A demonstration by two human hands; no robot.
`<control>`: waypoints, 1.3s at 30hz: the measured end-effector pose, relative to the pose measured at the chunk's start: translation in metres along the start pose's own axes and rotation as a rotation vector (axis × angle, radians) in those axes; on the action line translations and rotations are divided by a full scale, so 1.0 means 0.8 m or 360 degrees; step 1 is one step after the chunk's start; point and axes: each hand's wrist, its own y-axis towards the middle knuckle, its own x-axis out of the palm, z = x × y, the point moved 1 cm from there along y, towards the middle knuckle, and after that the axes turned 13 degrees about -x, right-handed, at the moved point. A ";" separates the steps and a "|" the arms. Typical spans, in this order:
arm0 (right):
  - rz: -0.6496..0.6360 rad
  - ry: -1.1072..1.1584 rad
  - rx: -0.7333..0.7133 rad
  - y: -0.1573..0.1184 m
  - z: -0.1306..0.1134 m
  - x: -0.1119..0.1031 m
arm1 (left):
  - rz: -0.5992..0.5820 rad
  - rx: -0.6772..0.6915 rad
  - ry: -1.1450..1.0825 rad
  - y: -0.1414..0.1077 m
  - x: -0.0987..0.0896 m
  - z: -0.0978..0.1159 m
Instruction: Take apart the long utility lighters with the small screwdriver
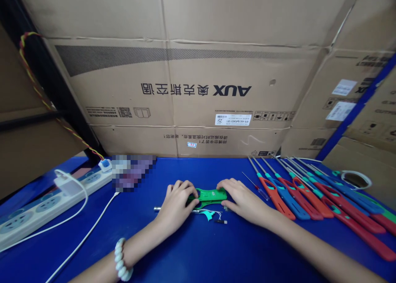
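Between my two hands is a green plastic lighter casing [208,195], its two halves lying slightly apart along the near edge. My left hand [178,200] pinches its left end, by the looped trigger opening. At the other end, my right hand [239,198] grips the casing between thumb and fingers. Just in front lies a metal lighter tube [158,209], partly hidden under my left hand. Beside it are a turquoise trigger piece [208,214] and thin white wires running to a small black part [220,221] on the blue table.
Several long-necked lighters [287,192] in red, blue and orange lie at right. A screwdriver [260,189] rests beside them. At left are a power strip [55,204] and white cables [93,229]. A cardboard wall [192,68] stands behind; a tape roll [355,179] is far right.
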 end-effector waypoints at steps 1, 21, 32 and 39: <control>-0.0017 0.0048 -0.0011 0.002 0.005 0.002 | -0.0002 0.0000 -0.0001 0.002 -0.001 0.000; 0.0062 0.0050 -0.0028 0.029 0.041 0.008 | 0.0018 -0.0019 0.0180 0.042 -0.002 -0.014; -0.0405 0.0062 0.0139 -0.007 0.017 -0.034 | -0.0045 0.0636 0.0295 0.084 0.014 0.021; -0.0526 -0.0057 0.0179 -0.009 0.013 -0.025 | -0.0084 0.0952 0.0456 0.098 0.021 0.028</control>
